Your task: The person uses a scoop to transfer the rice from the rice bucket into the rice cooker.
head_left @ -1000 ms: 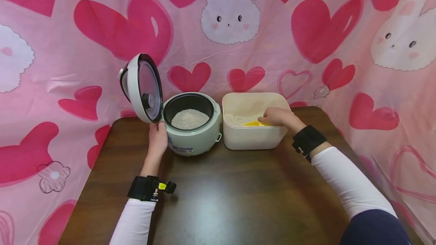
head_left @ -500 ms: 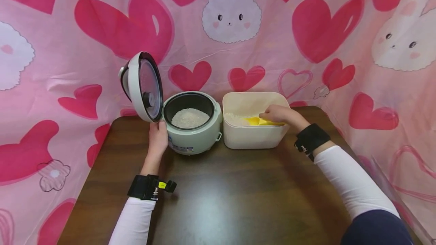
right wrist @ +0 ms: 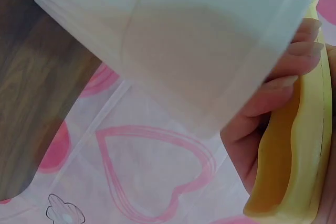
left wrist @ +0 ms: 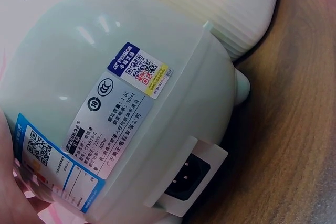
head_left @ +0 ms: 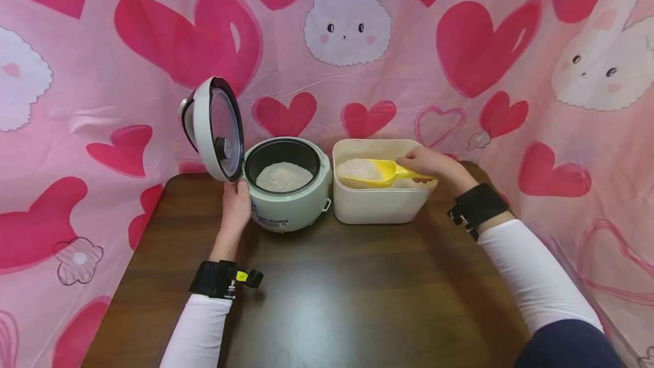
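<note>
A pale green rice cooker [head_left: 286,192] stands on the dark wooden table [head_left: 327,294], its lid [head_left: 214,129] swung up to the left, white rice [head_left: 284,176] in its pot. My left hand [head_left: 236,209] rests against the cooker's left side; the left wrist view shows the cooker's labelled wall [left wrist: 121,124]. To its right is a white tub [head_left: 380,203] of rice. My right hand [head_left: 429,164] grips the handle of a yellow scoop [head_left: 380,174], heaped with rice and lifted just above the tub. The right wrist view shows the scoop handle [right wrist: 294,161] in my fingers [right wrist: 273,98].
A pink cloth [head_left: 357,44] with hearts and rabbits hangs behind and around the table. The near half of the table holds only my two white-sleeved forearms [head_left: 536,277], each with a black wrist strap [head_left: 221,280].
My right hand has lifted the yellow scoop out of the tub's rice, now loaded and raised to rim height. The left hand and cooker stay where they were.
</note>
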